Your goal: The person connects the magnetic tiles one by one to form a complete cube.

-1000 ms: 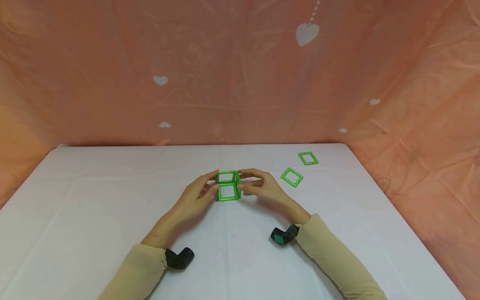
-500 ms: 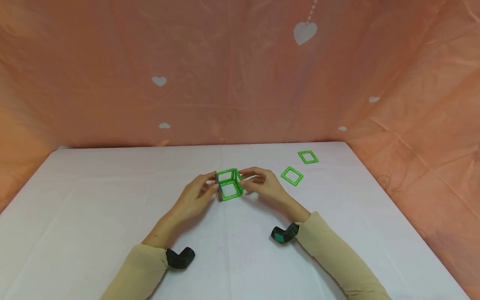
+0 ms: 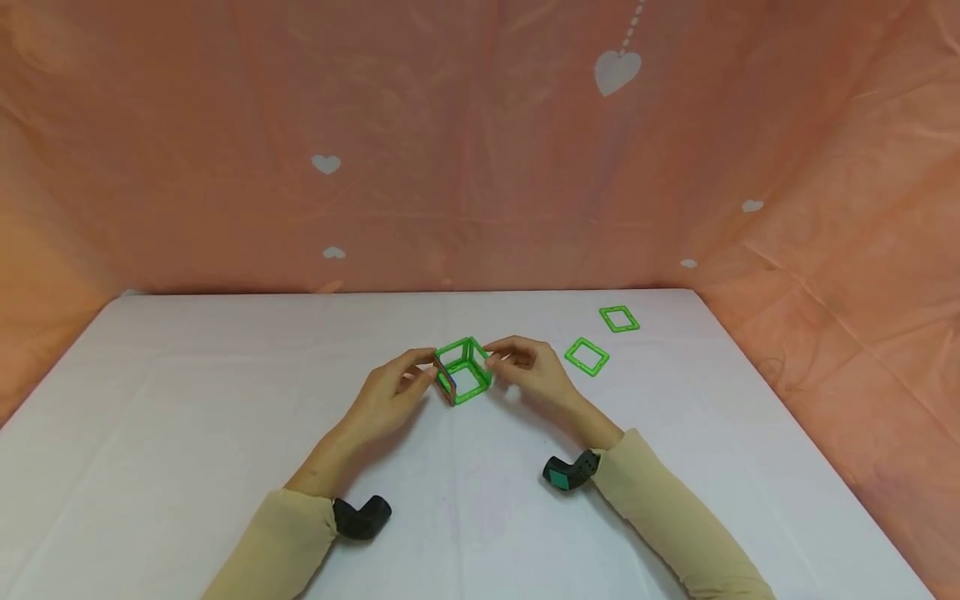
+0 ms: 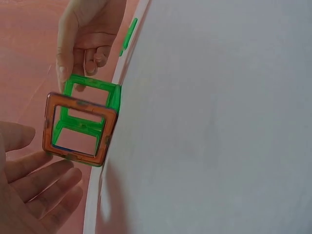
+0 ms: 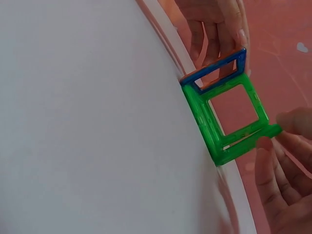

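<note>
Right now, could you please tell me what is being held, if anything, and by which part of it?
A box of square frames is held: the right grip pinches its green side panel, the left grip touches its orange panel.

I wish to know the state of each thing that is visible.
Joined green squares: set at angles
Orange square: joined to them
Nearer loose square: lying flat
Farther loose square: lying flat
Left hand: touching orange square
Right hand: pinching joined green squares
White tablecloth: spread out
Backdrop: hanging, creased
</note>
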